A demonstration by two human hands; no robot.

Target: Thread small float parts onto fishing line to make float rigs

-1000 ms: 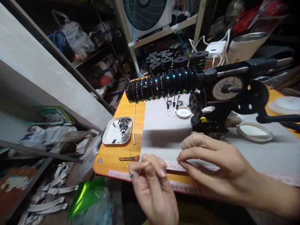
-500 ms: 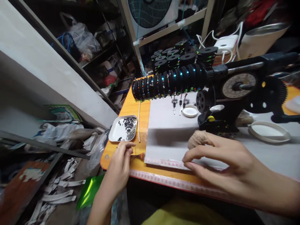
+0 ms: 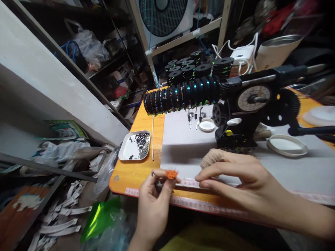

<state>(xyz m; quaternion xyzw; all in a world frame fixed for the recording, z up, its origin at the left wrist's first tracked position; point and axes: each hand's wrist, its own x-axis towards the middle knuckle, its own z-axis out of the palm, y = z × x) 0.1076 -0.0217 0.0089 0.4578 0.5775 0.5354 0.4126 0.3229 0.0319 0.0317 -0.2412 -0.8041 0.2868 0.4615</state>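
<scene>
Over the near edge of the orange table (image 3: 123, 174), in front of the black machine (image 3: 235, 139), the right hand (image 3: 244, 179) holds its thumb and forefinger almost together; whether anything fine lies between them is too blurred to tell. The left hand (image 3: 155, 198), slightly smaller in view, has thumb and fingers closed around an orange-tipped bundle (image 3: 172, 174), its bright end pointing up. A beige wrap (image 3: 211, 158) covers one right finger.

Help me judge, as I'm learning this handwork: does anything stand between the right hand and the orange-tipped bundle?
Nothing separate that I can see. The left hand holds the orange-tipped bundle; one of its fingertips peeks out on the side toward the right hand. The black machine stands beyond, not between.
</scene>
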